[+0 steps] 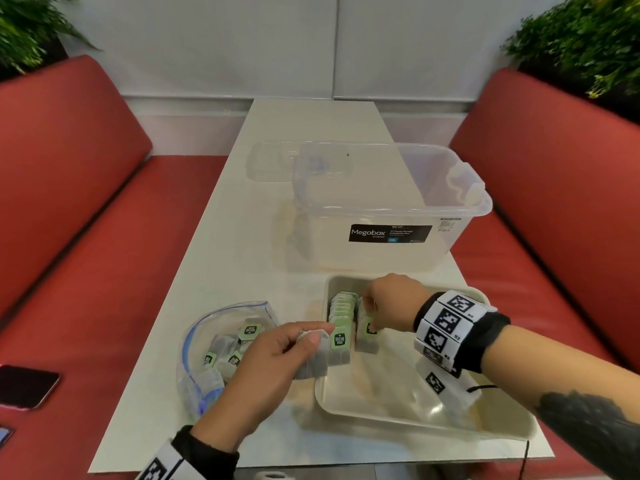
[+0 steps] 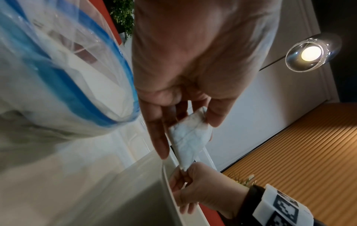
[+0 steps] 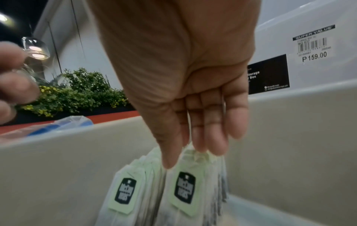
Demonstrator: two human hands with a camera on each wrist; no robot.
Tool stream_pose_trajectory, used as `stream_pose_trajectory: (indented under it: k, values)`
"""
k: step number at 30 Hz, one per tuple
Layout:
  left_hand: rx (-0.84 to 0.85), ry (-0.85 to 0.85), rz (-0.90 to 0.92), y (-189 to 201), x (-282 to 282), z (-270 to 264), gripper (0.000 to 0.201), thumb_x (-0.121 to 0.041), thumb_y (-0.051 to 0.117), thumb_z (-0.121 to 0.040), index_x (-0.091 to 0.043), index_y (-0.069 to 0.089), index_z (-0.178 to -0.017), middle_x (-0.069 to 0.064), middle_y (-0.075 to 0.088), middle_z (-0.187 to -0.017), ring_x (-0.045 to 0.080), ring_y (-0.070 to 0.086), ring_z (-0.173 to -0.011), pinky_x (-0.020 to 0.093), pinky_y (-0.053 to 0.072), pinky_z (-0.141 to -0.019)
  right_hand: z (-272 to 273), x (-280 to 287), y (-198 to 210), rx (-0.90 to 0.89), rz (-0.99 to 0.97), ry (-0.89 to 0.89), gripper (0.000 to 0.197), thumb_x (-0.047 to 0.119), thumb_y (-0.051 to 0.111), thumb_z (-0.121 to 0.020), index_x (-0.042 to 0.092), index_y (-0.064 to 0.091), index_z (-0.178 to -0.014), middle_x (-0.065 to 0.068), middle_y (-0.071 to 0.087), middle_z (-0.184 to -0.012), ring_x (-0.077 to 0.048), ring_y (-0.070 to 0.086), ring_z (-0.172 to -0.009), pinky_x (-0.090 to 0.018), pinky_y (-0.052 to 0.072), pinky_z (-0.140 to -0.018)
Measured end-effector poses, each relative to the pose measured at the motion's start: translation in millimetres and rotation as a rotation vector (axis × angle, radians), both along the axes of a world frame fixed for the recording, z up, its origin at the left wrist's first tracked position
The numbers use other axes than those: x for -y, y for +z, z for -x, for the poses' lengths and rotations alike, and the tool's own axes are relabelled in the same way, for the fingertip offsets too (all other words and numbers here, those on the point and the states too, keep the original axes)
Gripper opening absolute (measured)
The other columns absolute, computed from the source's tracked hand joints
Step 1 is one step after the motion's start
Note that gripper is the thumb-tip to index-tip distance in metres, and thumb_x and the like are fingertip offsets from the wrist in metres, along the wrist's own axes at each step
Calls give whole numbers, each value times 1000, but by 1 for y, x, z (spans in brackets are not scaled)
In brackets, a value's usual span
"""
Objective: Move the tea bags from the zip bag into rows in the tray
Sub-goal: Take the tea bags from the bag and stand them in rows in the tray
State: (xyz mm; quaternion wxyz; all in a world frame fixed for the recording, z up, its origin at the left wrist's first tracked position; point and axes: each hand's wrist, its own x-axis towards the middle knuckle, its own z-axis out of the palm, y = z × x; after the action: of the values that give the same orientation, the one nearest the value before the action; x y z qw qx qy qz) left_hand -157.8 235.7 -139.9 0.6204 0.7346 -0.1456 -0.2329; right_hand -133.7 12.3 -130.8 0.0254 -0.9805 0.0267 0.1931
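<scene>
- At far left on the red bench seat [image 1: 104, 306]: a dark phone [image 1: 26, 389], well away from the work, likely parked to stay out of the way.
- On the tabletop [image 1: 242, 209] left of centre: zip bag [image 1: 207, 348], mouth gaping upward and toward the tray, apparently left wide so one hand can reach in unaided; several loose tea bags [image 1: 230, 344] waiting inside, jumbled, tags facing every way.
- Just right of the bag: left hand [image 1: 273, 362], grip narrow, thumb and fingers pinching a fresh tea bag [image 1: 313, 358] by its upper part, carried over the tray's left rim; held upright, probably to slot in standing like the rest.
- Inside the tray [image 1: 433, 420], far-left corner: first row [image 1: 341, 320] of bags on edge, packed face to face against the wall, green tags forward; wall seems to serve as a backstop.
- Right beside it: second row [image 1: 367, 332], shorter, touching the first.
- Over that second row: right hand [image 1: 391, 303], fingers pointing down, grip narrow, thumb and fingertips pinching the tops of the bags, seemingly steadying them against toppling while the next one arrives.
- Behind the tray: clear storage box [image 1: 391, 209], lidless; contents not clear through the plastic.
</scene>
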Motion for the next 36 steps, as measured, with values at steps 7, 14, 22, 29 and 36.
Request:
stream_pose_trajectory:
  k: [7,14,22,29,36]
  values:
    - [-42,-71,-15,-2,0,2,19,-37,56,-87,-40,73,-94,-16,71,-102,5,63,-104,39,48,-98,17,-2,6,-275,1,224,29,11,58,-88,19,65,-115,0,66,-108,-18,56,-89,-24,41,-77]
    - [-36,-64,-52,-4,-2,4,23,-22,53,-93,-33,74,-96,-19,71,-102,0,62,-103,24,48,-92,6,-3,-22,-452,113,336,32,11,49,-93,12,59,-124,-9,61,-119,-30,57,-107,-33,42,-93]
    - [90,-4,29,1,-3,-3,18,-26,57,-88,-34,71,-95,-26,68,-91,-11,60,-89,7,43,-75,10,-5,-12,-361,54,290,34,21,57,-89,21,60,-123,-1,64,-115,-21,58,-100,-26,41,-83]
    - [-108,45,278,10,7,-20,46,-9,64,-78,-19,53,-122,-2,61,-67,9,60,-63,23,51,-60,24,-27,56,290,-499,233,34,14,65,-84,28,61,-115,15,59,-93,-10,54,-75,-20,43,-72]
    - [-260,-57,409,19,15,-18,53,-13,63,-69,-17,51,-120,2,68,-67,9,63,-59,16,48,-53,33,-42,81,256,-792,244,20,18,82,-68,14,72,-85,4,65,-81,-6,55,-64,-20,46,-63]
